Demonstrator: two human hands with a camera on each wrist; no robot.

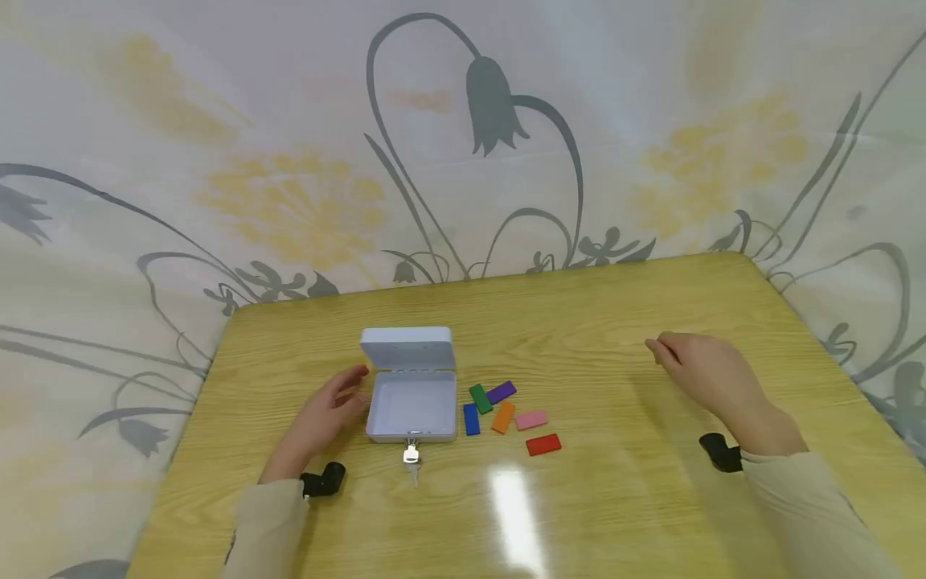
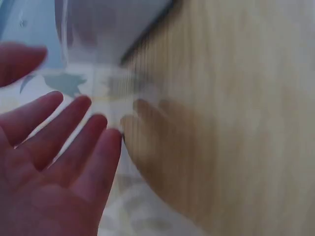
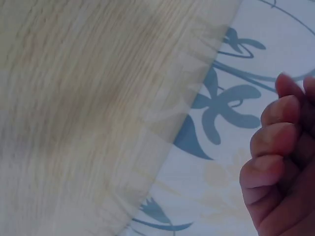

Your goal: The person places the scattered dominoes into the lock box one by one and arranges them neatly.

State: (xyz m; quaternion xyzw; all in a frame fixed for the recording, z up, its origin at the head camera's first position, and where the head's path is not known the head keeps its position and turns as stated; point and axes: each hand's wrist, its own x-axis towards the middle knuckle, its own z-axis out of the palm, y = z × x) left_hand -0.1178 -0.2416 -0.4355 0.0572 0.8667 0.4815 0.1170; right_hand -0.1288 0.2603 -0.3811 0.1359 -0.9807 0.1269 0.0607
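Observation:
A small white cash box [image 1: 412, 402] stands on the table with its lid [image 1: 407, 347] raised and its inside bare. Two keys [image 1: 411, 456] hang from the lock at its front. My left hand [image 1: 323, 418] is at the box's left side, fingers spread and slightly bent, its palm empty in the left wrist view. Far to the right, my right hand [image 1: 705, 374] hovers over the table with loosely curled fingers and nothing visible in them. Between the hands, close to the box, lie flat blocks: green [image 1: 481, 398], purple [image 1: 501, 392], blue [image 1: 472, 419], orange [image 1: 503, 416], pink [image 1: 531, 420] and red [image 1: 543, 444].
The wood-grain table [image 1: 600, 322] ends at a wall covering [image 1: 304, 104] with grey and yellow flowers at the back and sides. A bright light reflection lies on the tabletop in front of the blocks. Black wrist mounts [image 1: 323, 481] sit by both cuffs.

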